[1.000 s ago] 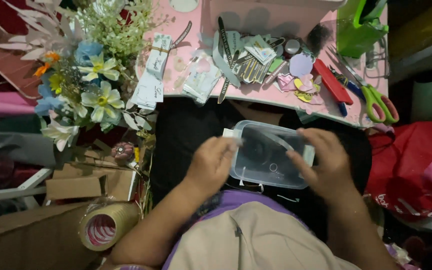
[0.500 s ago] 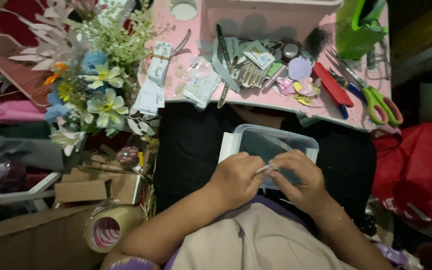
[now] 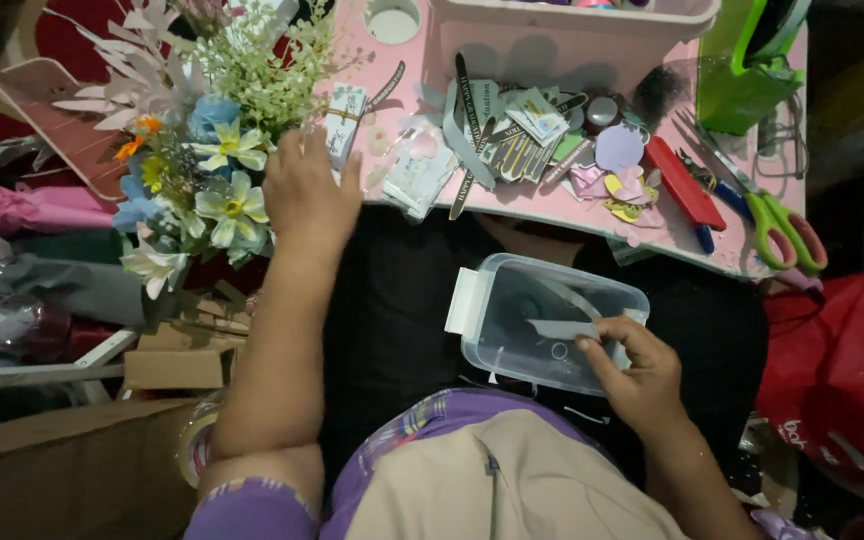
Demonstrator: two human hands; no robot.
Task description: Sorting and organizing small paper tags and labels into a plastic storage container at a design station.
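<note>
A clear plastic box (image 3: 512, 320) with a snap lid lies on my lap over dark cloth. My right hand (image 3: 632, 375) rests at its near right corner and pinches a small pale strip of paper (image 3: 564, 328) lying on the lid. My left hand (image 3: 302, 190) is stretched forward to the left edge of the pink table (image 3: 552, 210), fingers spread, touching the bouquet of artificial flowers (image 3: 207, 170) and close to a small white tag bundle (image 3: 344, 120). Nothing is held in it.
Paper tags, ribbons and stickers (image 3: 512, 130) litter the pink table. Green-handled scissors (image 3: 777, 215) and a red cutter (image 3: 684, 185) lie at its right. A pink tray (image 3: 572, 25) stands behind. Cardboard (image 3: 52, 460), wrapping sheets (image 3: 22, 215) and a red bag (image 3: 842, 370) flank me.
My left hand has left the clear box and reached forward-left to the flowers at the table edge. My right hand stays at the box, holding the paper strip.
</note>
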